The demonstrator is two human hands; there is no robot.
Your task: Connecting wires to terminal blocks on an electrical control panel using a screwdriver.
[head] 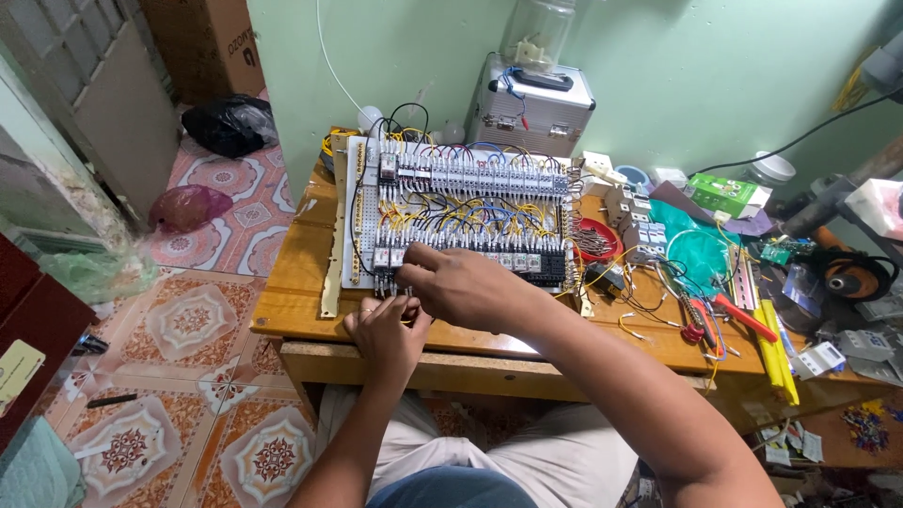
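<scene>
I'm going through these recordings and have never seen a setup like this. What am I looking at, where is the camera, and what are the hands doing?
There is no machine here: a seated person works with two bare hands, filmed by a camera worn on the head and looking down. On the wooden table lies a white wiring panel with rows of small modules and yellow, blue and black wires. The right hand reaches to the panel's lower row of modules. The left hand sits at the panel's bottom edge, pinching something too small to identify. To the right lie red-handled pliers, loose parts and a silver case.
</scene>
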